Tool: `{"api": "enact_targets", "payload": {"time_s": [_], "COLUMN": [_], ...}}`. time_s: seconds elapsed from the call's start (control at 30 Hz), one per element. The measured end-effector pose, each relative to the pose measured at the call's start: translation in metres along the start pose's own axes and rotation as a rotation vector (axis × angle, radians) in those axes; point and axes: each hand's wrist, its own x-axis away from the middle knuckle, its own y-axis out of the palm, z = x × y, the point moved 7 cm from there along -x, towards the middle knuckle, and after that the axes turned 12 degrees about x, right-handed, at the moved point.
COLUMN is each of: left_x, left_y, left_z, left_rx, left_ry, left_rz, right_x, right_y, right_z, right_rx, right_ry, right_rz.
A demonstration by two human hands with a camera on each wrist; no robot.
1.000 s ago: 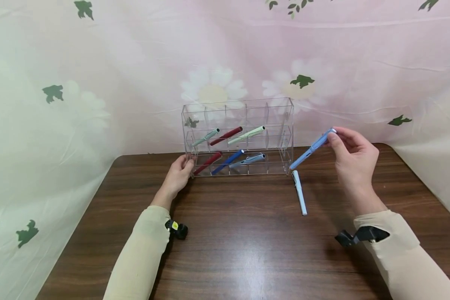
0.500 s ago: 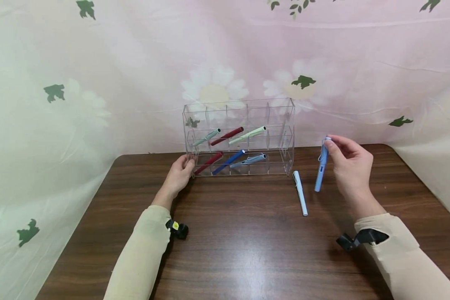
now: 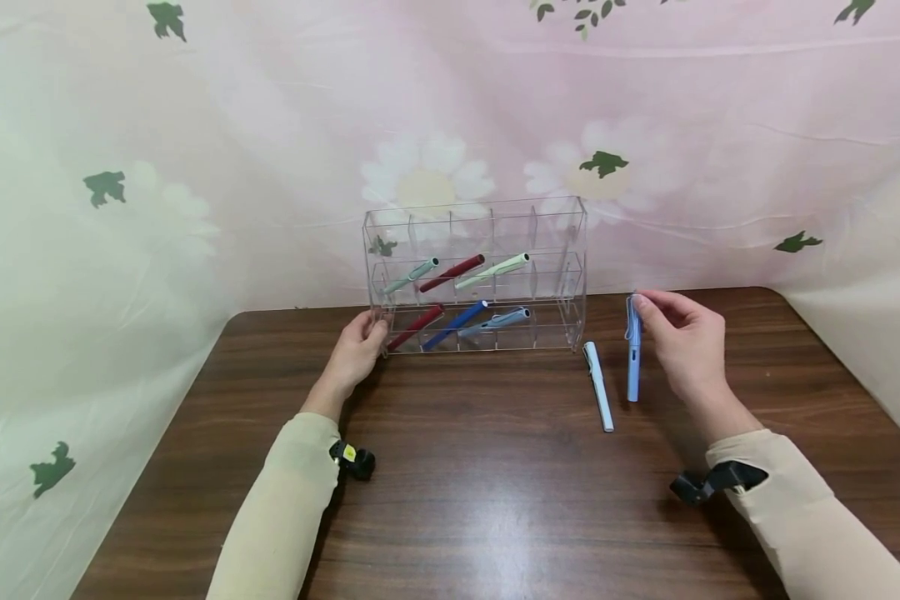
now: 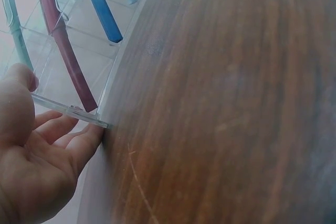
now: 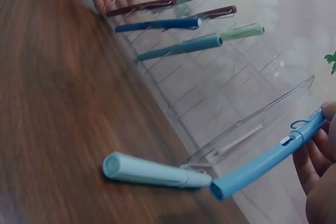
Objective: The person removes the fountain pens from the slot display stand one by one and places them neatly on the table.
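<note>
My right hand (image 3: pixel 682 342) pinches the light blue pen (image 3: pixel 633 350) by its cap, right of centre, lowering it beside the pale pen (image 3: pixel 598 386). My left hand (image 3: pixel 356 350) grips the acrylic rack (image 3: pixel 476 275). Next: release flat.

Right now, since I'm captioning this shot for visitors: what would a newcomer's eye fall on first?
Probably the clear acrylic rack at the table's far edge, with six colored pens slanting in its compartments. Next, the right hand pinching a light blue pen by its top, tip down beside a pale pen lying flat. The left hand holds the rack's left end.
</note>
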Motion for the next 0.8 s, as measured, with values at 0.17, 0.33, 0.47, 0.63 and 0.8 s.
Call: {"api": "enact_targets", "payload": {"time_s": [0.17,0.33,0.47,0.63,0.8], "left_x": [-0.001,-0.001,-0.001,-0.001,-0.001], "left_y": [0.001,0.0,-0.001,-0.001,0.0], "left_z": [-0.001,-0.002,-0.003,-0.002,-0.001], "left_rx": [0.005,0.004,0.002,0.011,0.008], "left_ry": [0.003,0.005,0.0,0.007,0.008], "left_rz": [0.0,0.002,0.003,-0.001,-0.002], "right_x": [0.003,0.007,0.008,0.007,0.008], "right_y": [0.004,0.005,0.007,0.011,0.016], "right_z": [0.01,0.014,0.016,0.02,0.023], "right_rx": [0.105,0.139,0.172,0.211,0.221], "right_ry": [-0.011,-0.022,-0.028,-0.05,-0.084], "right_rz": [-0.074,-0.103,-0.119,-0.135,-0.154]}}
